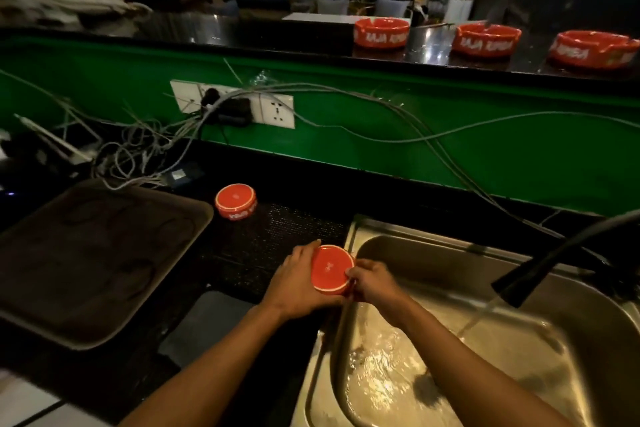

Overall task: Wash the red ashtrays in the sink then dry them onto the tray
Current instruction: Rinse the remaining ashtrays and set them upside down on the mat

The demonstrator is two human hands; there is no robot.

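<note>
So, status, biggest items first:

1. Sink (398, 236): steel basin on the right, faucet (540, 270) running, water pooling at the bottom. Wash station is live.
2. Tray (166, 208): dark, left of the sink on the counter. No ashtray on it, so nothing has been dried onto it yet.
3. Upper ledge: three red ashtrays sit upright, well apart from the sink: one (381, 32), a second (486, 40), a third (594, 48). Judging by position they are still in the queue; whether clean or dirty cannot be told.
4. Black mat (294, 225) between tray and sink: one ashtray (236, 200) sits upside down on it near the tray's far corner. Probably washed and draining, not yet on the tray.
5. Held ashtray (331, 269): base up, over the sink's left rim, clear of the water stream. Wet or dry is not readable.
6. Left hand (298, 282): fingers curled round the ashtray's left edge, palm under its near side, forearm coming in from bottom centre.
7. Right hand (374, 282): fingertips pinching the ashtray's right rim, wrist over the basin.
8. Estimate: early. One piece maybe through the wash, one in hand, three waiting, none on the tray.
</note>
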